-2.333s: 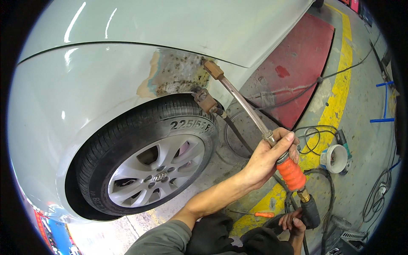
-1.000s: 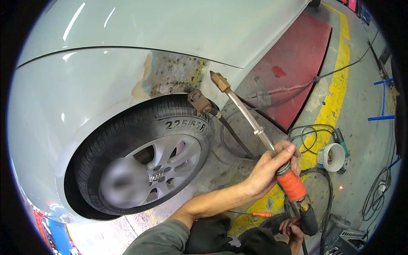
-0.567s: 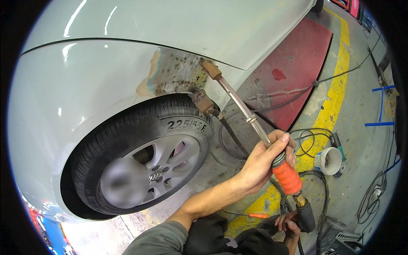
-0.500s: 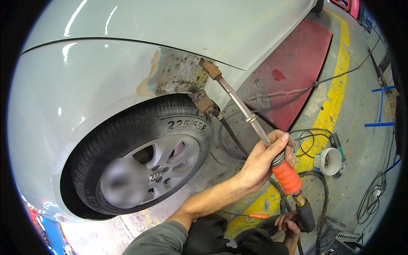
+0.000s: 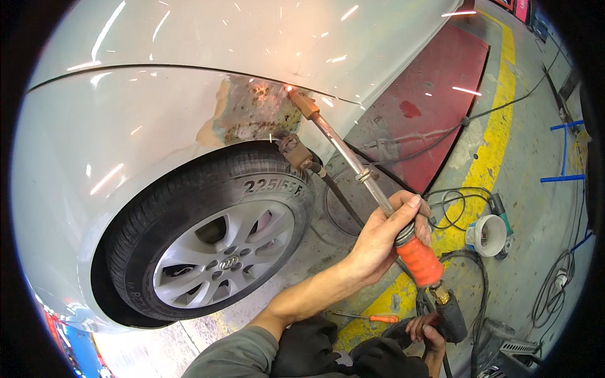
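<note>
My left hand is wrapped round the metal shaft of a slide-hammer dent puller, just above its orange ribbed grip. The puller's copper-coloured tip touches the sanded bare patch on a pale car's fender, by the panel gap. A bright orange glow shows at that contact, and sparks fly around it. On the wheel-arch edge sits a grounding clamp with a dark cable. Behind the grip, my right hand is closed round the thick black cable, near its black sleeve.
The car's wheel stands below the arch. On the floor lie an orange-handled screwdriver, a white tub, a green-and-black power tool and loose cables. A red panel lies past the fender, beside a yellow floor line.
The puller's tip has shifted slightly left along the bare patch, my left hand moving with it. An orange glow and flying sparks have appeared. My right hand stays in nearly the same place.
</note>
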Tool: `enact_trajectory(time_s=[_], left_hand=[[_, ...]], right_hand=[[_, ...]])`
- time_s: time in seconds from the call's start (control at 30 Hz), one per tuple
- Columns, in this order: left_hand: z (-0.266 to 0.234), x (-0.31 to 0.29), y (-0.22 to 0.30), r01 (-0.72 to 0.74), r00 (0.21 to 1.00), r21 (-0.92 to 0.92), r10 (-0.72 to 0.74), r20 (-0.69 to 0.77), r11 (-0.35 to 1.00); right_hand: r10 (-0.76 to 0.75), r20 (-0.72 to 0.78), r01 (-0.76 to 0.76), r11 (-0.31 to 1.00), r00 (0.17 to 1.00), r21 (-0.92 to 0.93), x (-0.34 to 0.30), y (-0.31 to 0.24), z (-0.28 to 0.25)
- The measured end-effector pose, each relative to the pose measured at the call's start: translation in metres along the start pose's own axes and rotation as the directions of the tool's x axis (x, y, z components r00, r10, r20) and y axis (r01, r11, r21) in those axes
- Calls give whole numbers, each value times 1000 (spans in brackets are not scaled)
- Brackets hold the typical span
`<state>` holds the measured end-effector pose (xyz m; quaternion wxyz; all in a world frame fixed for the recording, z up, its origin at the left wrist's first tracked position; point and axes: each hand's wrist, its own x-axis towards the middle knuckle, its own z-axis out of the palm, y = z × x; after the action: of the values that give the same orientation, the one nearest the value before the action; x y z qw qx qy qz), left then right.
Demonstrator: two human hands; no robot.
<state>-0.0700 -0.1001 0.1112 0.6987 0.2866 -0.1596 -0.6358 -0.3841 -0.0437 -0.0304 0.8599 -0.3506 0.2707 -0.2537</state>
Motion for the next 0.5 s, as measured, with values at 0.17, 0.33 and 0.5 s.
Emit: enact_trajectory(time_s=[0.17,0.33,0.5], left_hand=[[-1,-3,1,-46,998,38,47,-34,998],[11,-5,19,-109,982,67,118,-150,992],[3,20,60,-215,940,13,211,-269,976]], right_hand=[[-11,90,8,999,996,41,3,4,-6],[-40,120,31,997,992,77,0,15,-18],[7,79,-11,999,997,53,-6,6,-15]])
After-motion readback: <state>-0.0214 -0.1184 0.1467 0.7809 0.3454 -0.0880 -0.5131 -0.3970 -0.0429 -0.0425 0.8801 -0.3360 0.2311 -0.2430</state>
